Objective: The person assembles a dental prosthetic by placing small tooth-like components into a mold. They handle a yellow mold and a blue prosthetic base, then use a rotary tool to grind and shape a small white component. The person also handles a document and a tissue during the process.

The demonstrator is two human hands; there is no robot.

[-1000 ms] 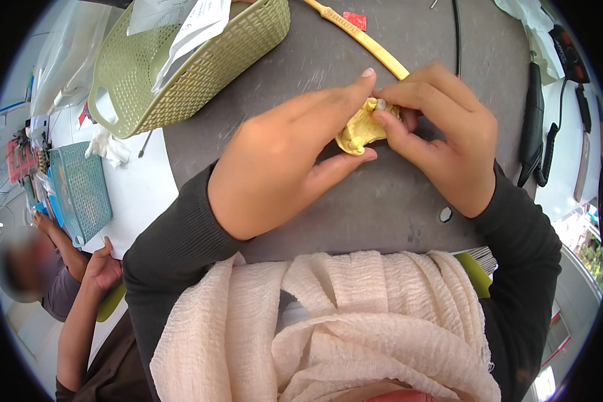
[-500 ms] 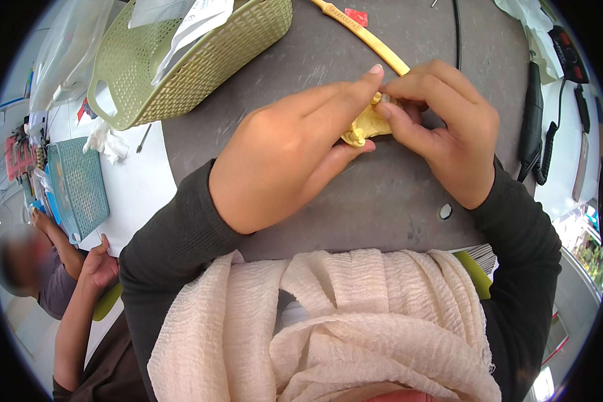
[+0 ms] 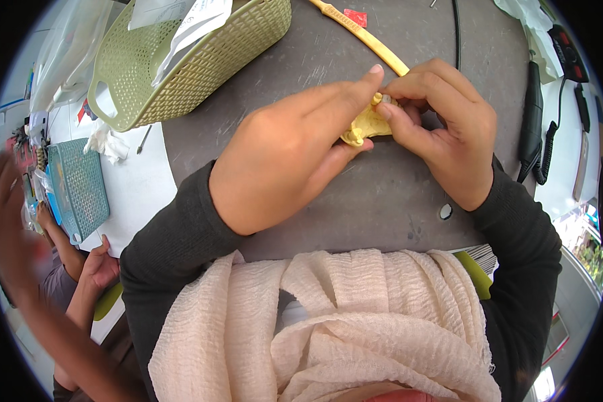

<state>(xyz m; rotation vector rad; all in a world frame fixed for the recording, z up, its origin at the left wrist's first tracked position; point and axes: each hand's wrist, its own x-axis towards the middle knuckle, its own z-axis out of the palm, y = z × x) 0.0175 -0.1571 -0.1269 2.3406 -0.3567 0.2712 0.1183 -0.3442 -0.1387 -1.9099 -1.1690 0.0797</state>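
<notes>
Watching from my end through the head view: left hand (image 3: 295,144) is gripping a yellow cast (image 3: 367,127), thumb at the near edge, forefinger stretched along the far side. Right hand (image 3: 449,124) is closed in a pinch, thumb and forefinger on a pale tooth-like piece (image 3: 387,100) at the cast's right part (fingers cover most of it, so I can't tell if it's loose or fixed). Cast sits between the two hands, over the grey surface (image 3: 382,218); I can't make out whether its underside touches.

Just beyond the right knuckles I get the near end of a long yellow stick (image 3: 368,40), with a red scrap (image 3: 356,17) beside its upper part. A black cable (image 3: 457,33) runs down from the top edge. Off to the right, a black cylindrical tool (image 3: 531,114). Upper left, a green basket (image 3: 211,77) with papers (image 3: 191,37) in it. Further left, a teal basket (image 3: 80,191) on a white surface (image 3: 141,194), white tissue (image 3: 108,143) near its top. A co-worker's hand (image 3: 100,266) rests below that basket; at the far left rim, another forearm (image 3: 47,315), motion-blurred.
</notes>
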